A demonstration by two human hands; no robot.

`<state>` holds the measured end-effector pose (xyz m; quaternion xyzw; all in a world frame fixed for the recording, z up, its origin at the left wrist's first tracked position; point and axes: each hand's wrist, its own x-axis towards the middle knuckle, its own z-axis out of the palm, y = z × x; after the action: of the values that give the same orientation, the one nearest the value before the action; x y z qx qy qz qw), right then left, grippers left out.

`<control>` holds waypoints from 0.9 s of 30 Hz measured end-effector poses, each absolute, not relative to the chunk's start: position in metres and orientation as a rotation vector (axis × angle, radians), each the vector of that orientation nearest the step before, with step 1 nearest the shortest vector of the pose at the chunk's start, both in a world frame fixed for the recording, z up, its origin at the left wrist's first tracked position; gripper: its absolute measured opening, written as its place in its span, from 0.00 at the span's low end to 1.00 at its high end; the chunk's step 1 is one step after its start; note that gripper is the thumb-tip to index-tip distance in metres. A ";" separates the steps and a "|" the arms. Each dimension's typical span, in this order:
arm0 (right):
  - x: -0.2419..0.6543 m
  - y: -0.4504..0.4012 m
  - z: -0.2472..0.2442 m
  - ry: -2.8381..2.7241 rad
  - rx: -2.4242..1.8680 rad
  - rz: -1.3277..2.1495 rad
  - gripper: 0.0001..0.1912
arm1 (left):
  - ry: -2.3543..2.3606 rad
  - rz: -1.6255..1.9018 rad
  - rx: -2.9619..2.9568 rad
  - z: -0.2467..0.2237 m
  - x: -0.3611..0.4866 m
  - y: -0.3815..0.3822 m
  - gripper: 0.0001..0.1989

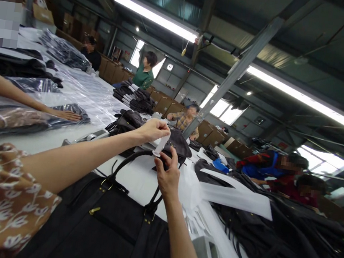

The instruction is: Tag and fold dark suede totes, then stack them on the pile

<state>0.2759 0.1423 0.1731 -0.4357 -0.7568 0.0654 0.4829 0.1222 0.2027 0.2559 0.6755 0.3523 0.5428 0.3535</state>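
Pinching the upper end of a white strip (pixel 161 143), the left hand (pixel 154 130) has its thumb and forefinger together on it, above the handle (pixel 130 157) of a black bag (pixel 107 239). The strip runs down from those fingers to the top of the handle, where its lower end meets the black loop. Held high in this way, it appears to be spared from sagging onto the bag, though its tension cannot be judged

The right hand (pixel 168 177) is at the right bend of the same handle, just beside the strip's lower end. Its forefinger is raised and apart from the thumb; whether thumb and other fingers are closed on the handle cannot be told. The position would suit steadying the loop

The bag is directly in front of the person, its handle upright over the white table (pixel 137 186), presumably so that both hands can reach the loop from either side. A gold zip pull (pixel 94 210) shows on its face

To the right, white sheets (pixel 245 201) lie on a pile of black goods (pixel 290 242), apparently within reach. At left, a co-worker's hand (pixel 70 114) rests flat on a plastic-wrapped item, likely pressing it down
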 end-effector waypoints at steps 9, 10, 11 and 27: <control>0.278 0.184 0.169 -1.745 -1.394 0.002 0.16 | 1.190 1.701 2.014 0.197 0.111 0.200 0.13; 0.281 0.189 0.166 -1.747 -1.461 -0.065 0.17 | 1.285 1.672 2.159 0.173 0.107 0.195 0.13; 0.285 0.195 0.161 -1.770 -1.525 -0.148 0.19 | 1.324 1.546 2.357 0.146 0.102 0.189 0.13; 0.320 0.236 -0.018 -2.390 -1.986 0.186 0.21 | 1.615 0.320 2.483 -0.029 0.092 0.218 0.40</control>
<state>0.3205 0.2362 -0.0179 -0.6379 -0.7677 0.0597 0.0146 0.0920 0.2181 -0.0291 0.8307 0.5403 0.1070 0.0813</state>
